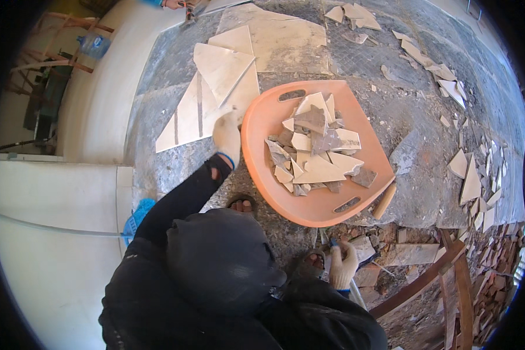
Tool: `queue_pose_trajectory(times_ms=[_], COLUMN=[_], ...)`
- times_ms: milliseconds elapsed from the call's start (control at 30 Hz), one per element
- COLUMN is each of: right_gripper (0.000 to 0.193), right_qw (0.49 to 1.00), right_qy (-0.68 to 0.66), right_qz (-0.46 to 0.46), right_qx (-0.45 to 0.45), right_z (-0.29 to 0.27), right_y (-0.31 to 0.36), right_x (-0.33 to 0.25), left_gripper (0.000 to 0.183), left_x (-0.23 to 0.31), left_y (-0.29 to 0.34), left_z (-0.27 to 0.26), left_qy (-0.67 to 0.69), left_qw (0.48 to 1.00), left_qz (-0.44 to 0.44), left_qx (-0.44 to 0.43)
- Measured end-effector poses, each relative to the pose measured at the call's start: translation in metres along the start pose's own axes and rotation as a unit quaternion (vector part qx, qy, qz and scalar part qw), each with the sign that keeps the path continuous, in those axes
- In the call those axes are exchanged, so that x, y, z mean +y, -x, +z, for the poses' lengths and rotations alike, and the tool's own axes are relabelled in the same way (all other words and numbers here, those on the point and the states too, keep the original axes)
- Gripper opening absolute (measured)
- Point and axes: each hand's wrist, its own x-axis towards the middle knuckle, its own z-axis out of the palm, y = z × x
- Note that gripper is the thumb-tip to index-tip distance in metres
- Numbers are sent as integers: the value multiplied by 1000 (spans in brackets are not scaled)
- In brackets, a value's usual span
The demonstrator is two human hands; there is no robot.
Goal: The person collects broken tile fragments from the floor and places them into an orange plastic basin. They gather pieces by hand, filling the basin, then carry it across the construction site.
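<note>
My left hand, in a pale work glove, lies against the left rim of an orange plastic basin, over the edge of a broken cream tile. Its fingers are partly smeared, so their grip is unclear. The basin has two slotted handles and holds a heap of broken tile pieces, cream on one face and grey-brown on the other. Low on the right, by my foot, my right hand, also gloved, is closed around a slim tool with a blue part; most of it is hidden.
A wooden handle lies beside the basin's right corner. Tile shards litter the right side. Wooden boards and rubble lie lower right. A blue plastic object sits by the left wall. Another person's hand holds a tool at the top.
</note>
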Motion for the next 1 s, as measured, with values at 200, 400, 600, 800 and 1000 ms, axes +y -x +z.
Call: queue_pose_trajectory(times_ms=[200, 400, 600, 800, 1000], right_gripper=[25, 23, 19, 23, 17], right_qw=[998, 994, 988, 992, 990], right_qy=[55, 86, 104, 104, 93], right_qz=[-22, 2, -53, 6, -38], right_qx=[10, 62, 99, 71, 100], right_z=[21, 45, 48, 47, 49], right_y=[39, 35, 33, 33, 32], right_x=[38, 53, 54, 51, 54], left_gripper=[49, 49, 38, 45, 56], left_x=[-8, -27, -33, -33, -10], left_y=[-110, -155, -164, -172, -162], left_z=[-37, -55, -45, -32, -22], left_qy=[31, 147, 126, 261, 517], left_qw=[967, 930, 964, 940, 790], left_qz=[-240, -336, -231, -212, -329], left_qx=[77, -37, -45, -55, -2])
